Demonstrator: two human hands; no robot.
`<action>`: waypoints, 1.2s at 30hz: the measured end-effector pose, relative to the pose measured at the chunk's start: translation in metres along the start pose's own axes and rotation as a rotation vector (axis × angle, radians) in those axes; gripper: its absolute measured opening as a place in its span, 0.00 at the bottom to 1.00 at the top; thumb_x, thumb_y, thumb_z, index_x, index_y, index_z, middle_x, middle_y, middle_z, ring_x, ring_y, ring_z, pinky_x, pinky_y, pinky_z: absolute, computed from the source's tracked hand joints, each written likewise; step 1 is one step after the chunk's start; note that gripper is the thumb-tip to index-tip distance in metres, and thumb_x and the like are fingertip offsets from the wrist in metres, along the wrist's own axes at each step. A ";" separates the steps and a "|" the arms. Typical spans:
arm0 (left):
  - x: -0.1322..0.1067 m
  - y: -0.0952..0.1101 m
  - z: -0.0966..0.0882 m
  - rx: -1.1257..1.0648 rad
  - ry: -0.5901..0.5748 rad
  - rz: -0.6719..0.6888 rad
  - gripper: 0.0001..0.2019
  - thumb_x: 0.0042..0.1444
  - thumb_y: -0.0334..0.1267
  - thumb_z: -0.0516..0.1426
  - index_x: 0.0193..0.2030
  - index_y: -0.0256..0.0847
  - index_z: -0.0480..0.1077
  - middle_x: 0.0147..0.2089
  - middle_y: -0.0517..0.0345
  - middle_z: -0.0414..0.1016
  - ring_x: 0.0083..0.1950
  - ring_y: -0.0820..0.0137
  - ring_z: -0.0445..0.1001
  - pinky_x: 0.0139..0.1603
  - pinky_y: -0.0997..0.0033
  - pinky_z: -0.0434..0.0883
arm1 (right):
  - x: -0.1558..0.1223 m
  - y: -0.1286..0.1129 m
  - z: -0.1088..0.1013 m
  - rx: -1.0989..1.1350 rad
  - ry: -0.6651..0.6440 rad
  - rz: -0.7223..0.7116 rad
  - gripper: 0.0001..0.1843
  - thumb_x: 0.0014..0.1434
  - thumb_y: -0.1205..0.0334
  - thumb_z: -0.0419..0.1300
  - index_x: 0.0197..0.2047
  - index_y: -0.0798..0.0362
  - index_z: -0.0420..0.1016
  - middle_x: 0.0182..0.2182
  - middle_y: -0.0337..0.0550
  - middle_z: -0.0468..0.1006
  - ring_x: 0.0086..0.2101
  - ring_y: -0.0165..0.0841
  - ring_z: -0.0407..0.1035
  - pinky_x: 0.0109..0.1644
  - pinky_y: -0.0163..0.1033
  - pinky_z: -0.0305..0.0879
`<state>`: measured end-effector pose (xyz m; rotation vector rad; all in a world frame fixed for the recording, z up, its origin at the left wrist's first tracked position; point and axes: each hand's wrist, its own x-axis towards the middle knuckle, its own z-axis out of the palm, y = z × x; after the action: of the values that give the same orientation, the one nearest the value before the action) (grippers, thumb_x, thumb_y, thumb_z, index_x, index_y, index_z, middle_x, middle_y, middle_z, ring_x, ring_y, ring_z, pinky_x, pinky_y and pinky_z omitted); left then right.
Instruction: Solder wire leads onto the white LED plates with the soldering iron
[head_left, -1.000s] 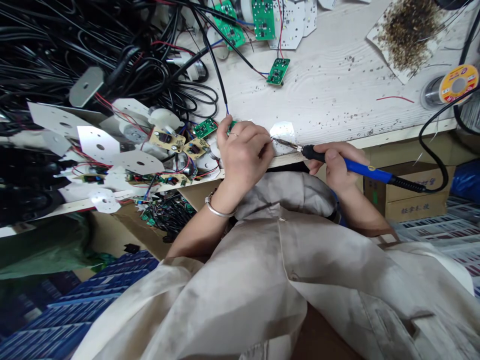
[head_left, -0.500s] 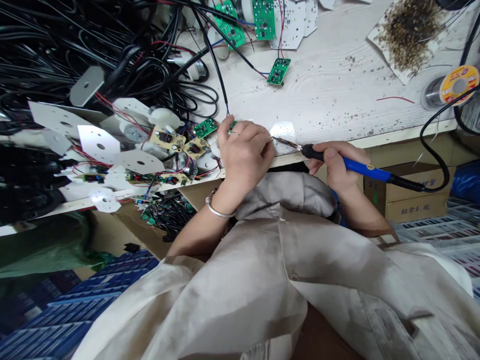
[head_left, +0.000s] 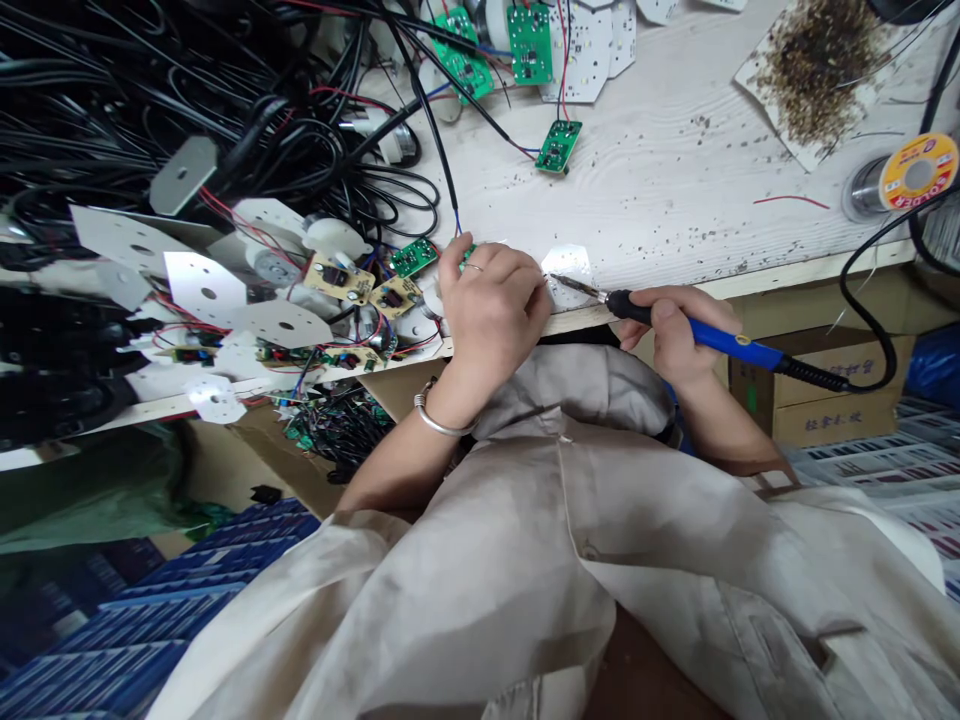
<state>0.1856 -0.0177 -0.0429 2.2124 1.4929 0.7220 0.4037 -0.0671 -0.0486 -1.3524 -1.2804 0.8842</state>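
Soldering iron (head_left: 720, 340) with a blue handle sits clenched in the right hand (head_left: 675, 335), its tip just past the left hand (head_left: 491, 325) and its fingers (head_left: 517, 265), beside a white LED plate (head_left: 568, 265); those fingers curl over a small green circuit board (head_left: 467, 252).

One left hand (head_left: 491, 325) and one right hand (head_left: 675, 335) at lower center, one soldering iron (head_left: 731, 348), one solder spool (head_left: 919, 170) at far right, four green circuit boards (head_left: 559, 145) upper center, three tan circuit boards (head_left: 335, 279) left of center.
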 end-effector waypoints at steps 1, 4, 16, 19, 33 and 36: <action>0.000 0.000 0.001 -0.011 0.004 0.003 0.06 0.63 0.36 0.56 0.34 0.47 0.70 0.39 0.61 0.76 0.47 0.64 0.73 0.73 0.43 0.58 | -0.001 0.000 0.000 0.017 0.026 -0.006 0.13 0.67 0.48 0.58 0.39 0.42 0.82 0.19 0.31 0.79 0.17 0.29 0.73 0.19 0.35 0.69; 0.000 0.000 0.002 0.029 -0.005 -0.007 0.07 0.63 0.36 0.55 0.33 0.46 0.70 0.39 0.61 0.77 0.47 0.64 0.73 0.72 0.44 0.59 | -0.005 -0.002 0.002 0.029 0.124 -0.048 0.14 0.70 0.50 0.53 0.43 0.42 0.79 0.22 0.32 0.80 0.18 0.29 0.74 0.19 0.36 0.69; 0.005 0.004 -0.013 0.260 -0.148 0.119 0.09 0.65 0.34 0.54 0.37 0.41 0.77 0.41 0.54 0.81 0.46 0.64 0.77 0.64 0.52 0.67 | 0.002 0.019 0.027 -0.531 0.039 -0.736 0.23 0.66 0.62 0.59 0.64 0.50 0.66 0.38 0.44 0.83 0.39 0.35 0.77 0.42 0.38 0.77; 0.006 -0.005 -0.026 0.266 -0.105 0.213 0.10 0.67 0.35 0.54 0.40 0.40 0.77 0.42 0.54 0.82 0.45 0.65 0.78 0.53 0.61 0.72 | 0.002 0.018 0.028 -0.543 0.046 -0.751 0.23 0.66 0.64 0.59 0.63 0.51 0.66 0.37 0.45 0.82 0.38 0.35 0.76 0.40 0.36 0.76; 0.091 -0.052 -0.050 0.495 0.060 -0.316 0.12 0.64 0.34 0.50 0.41 0.39 0.75 0.47 0.42 0.75 0.57 0.52 0.70 0.56 0.56 0.70 | 0.004 0.021 0.032 -0.556 0.132 -0.759 0.17 0.64 0.65 0.60 0.57 0.50 0.69 0.38 0.45 0.80 0.37 0.33 0.77 0.37 0.33 0.76; 0.098 -0.050 -0.043 0.484 0.068 -0.397 0.13 0.64 0.32 0.48 0.43 0.37 0.75 0.49 0.40 0.75 0.60 0.50 0.68 0.62 0.51 0.66 | 0.005 0.021 0.032 -0.553 0.150 -0.759 0.16 0.64 0.65 0.61 0.55 0.50 0.70 0.39 0.45 0.78 0.36 0.32 0.77 0.36 0.32 0.75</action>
<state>0.1528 0.0923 -0.0167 2.1040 2.2449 0.3323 0.3783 -0.0543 -0.0752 -1.1437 -1.8052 -0.1052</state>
